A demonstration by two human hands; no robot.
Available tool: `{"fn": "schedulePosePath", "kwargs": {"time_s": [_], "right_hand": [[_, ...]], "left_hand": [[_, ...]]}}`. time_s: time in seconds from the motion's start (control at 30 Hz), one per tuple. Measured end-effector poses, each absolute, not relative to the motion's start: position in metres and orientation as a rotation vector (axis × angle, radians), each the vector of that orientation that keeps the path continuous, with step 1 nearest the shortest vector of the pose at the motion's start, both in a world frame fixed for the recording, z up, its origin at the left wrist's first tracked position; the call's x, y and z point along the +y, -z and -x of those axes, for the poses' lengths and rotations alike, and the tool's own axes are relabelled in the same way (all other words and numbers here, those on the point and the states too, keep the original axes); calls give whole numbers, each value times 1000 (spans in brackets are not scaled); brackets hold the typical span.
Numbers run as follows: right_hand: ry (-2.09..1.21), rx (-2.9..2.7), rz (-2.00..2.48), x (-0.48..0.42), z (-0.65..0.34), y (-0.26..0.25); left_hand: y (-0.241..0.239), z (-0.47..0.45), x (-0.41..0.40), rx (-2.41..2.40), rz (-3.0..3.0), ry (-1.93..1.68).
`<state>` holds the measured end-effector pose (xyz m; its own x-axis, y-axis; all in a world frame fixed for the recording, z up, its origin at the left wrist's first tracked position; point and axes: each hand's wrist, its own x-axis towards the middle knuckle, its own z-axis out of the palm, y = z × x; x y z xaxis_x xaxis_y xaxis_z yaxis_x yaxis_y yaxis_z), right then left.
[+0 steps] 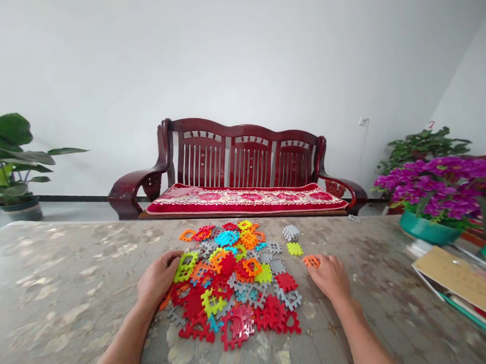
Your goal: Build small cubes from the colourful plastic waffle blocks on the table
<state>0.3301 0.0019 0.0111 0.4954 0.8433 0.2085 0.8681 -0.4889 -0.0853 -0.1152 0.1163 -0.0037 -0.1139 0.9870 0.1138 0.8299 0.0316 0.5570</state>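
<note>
A pile of interlocking plastic puzzle tiles in red, orange, grey, blue and lime green lies in the middle of the table. At the pile's left edge my left hand is closed on a lime green tile with window-like holes, which is tilted up; part of the grip is hidden. To the right of the pile, my right hand pinches an orange tile with square holes. Just beyond it lie a solid lime green tile and a small stack of grey tiles.
Purple flowers in a teal pot stand on the table's right side, near a brown envelope and papers. A grey piece lies near the far edge. Beyond the table is a wooden bench; a potted plant stands left.
</note>
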Motion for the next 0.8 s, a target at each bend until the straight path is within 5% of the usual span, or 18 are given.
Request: {"fn": "schedulePosePath", "kwargs": {"time_s": [0.6,0.8], "right_hand": [[167,-1446,2056,1,-317,2],[-445,-1635,1644,1,-296,-5]], "left_hand": [[0,114,114,2012,-1856,-683],[-4,112,112,2030,-1857,-664]]}}
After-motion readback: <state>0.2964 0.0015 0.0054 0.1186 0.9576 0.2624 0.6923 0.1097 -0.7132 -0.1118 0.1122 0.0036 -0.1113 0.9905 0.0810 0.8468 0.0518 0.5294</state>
